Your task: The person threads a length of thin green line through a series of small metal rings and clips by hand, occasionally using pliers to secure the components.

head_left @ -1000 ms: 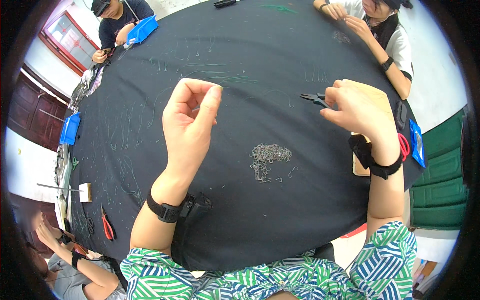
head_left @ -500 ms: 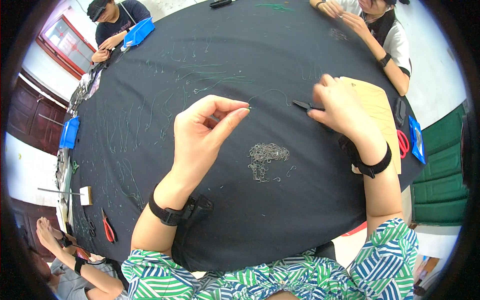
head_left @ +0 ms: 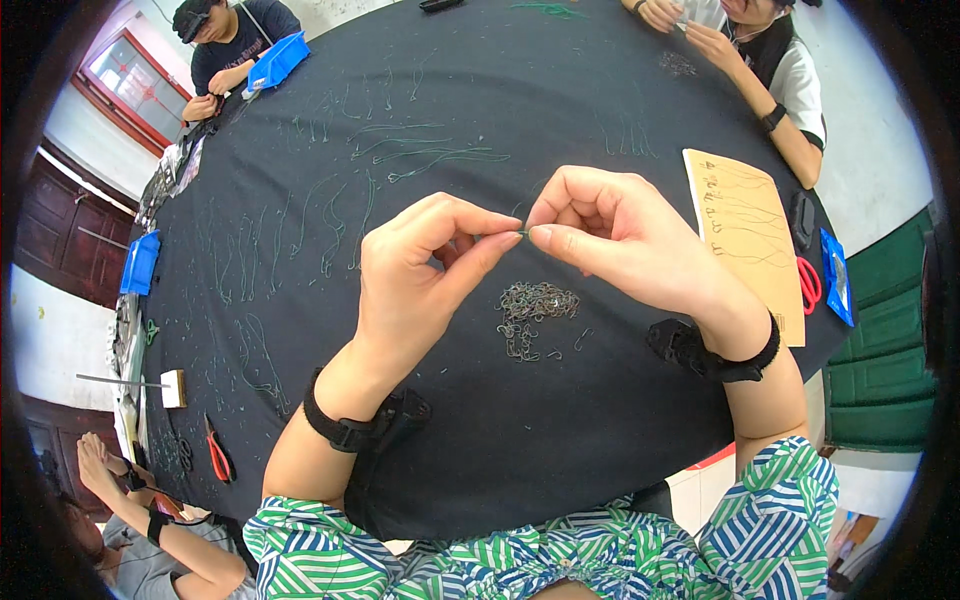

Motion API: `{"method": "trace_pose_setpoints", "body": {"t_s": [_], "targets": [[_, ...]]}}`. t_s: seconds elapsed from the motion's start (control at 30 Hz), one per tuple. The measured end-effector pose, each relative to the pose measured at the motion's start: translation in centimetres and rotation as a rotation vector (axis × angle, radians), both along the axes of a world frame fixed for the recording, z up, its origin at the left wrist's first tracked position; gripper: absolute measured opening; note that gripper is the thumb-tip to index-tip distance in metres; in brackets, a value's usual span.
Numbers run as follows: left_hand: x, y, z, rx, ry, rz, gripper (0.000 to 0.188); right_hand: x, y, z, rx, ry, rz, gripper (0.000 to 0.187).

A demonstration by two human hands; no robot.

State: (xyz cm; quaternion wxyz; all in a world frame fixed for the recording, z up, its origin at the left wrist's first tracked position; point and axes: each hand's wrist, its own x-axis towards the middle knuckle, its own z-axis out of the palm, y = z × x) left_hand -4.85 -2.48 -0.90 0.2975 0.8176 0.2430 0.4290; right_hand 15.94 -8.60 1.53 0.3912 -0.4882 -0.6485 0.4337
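My left hand [head_left: 430,245] is closed in a pinch, thumb against forefinger, on a thin green thread [head_left: 524,232]. Its tip meets that of my right hand [head_left: 625,235], also pinched on the thread; only a tiny bit shows between the fingertips. Just below them on the black cloth lies a pile of small bent metal wire hooks [head_left: 538,302], with a loose hook [head_left: 584,340] to its right. The dark-tipped tool seen earlier by my right hand does not show now; my hand covers that spot.
Green threads [head_left: 435,155] lie in rows on the black tablecloth [head_left: 560,440]. To the right are a tan card [head_left: 745,230] with threads, red-handled scissors [head_left: 808,285] and a blue packet [head_left: 836,275]. Red-handled pliers [head_left: 217,455] lie at left. Other people sit around the table.
My right hand has moved left from beside the dark-tipped tool and now meets my left hand at the thread. My left hand has shifted slightly right, still pinching.
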Motion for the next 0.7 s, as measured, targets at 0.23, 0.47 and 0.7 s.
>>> {"method": "trace_pose_setpoints", "body": {"t_s": [0.23, 0.47, 0.7], "targets": [[0.1, -0.11, -0.18, -0.038, -0.011, -0.02, 0.009, 0.17, 0.0, -0.03, 0.013, -0.019, 0.005, 0.014], [0.15, -0.17, -0.26, -0.046, -0.036, -0.035, 0.007, 0.14, -0.06, 0.0, 0.031, 0.009, 0.019, 0.013], [0.18, -0.13, -0.45, -0.047, -0.057, -0.036, 0.006, 0.2, 0.01, -0.04, 0.04, 0.001, 0.022, 0.013]]}}
